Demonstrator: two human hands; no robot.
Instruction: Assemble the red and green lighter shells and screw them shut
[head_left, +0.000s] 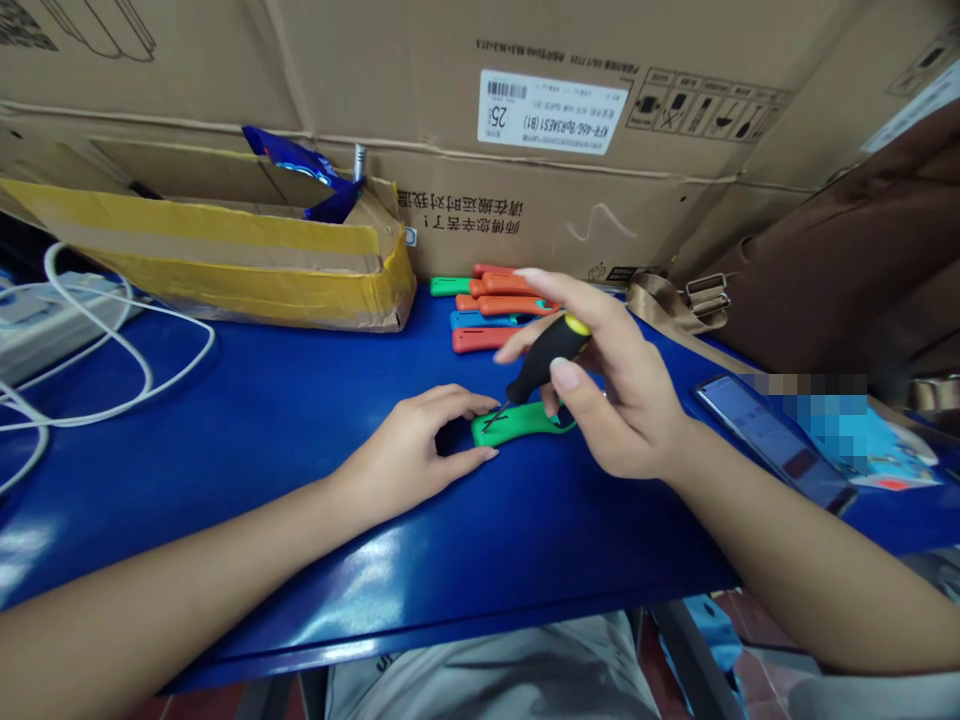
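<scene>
A small green plastic piece [517, 422] lies on the blue table [300, 420] in front of me. My left hand [420, 450] pinches its left end between thumb and fingers, holding it flat. My right hand [607, 390] grips a screwdriver [544, 358] with a black handle and yellow-green cap. The screwdriver tilts down to the left and its tip rests on the green piece.
Several orange, green and blue plastic pieces [491, 305] are stacked behind. A yellow-taped cardboard box [225, 260] sits at back left, with white cables [112, 350] further left. A phone [772, 440] lies at right. Large cartons [525, 130] wall off the back.
</scene>
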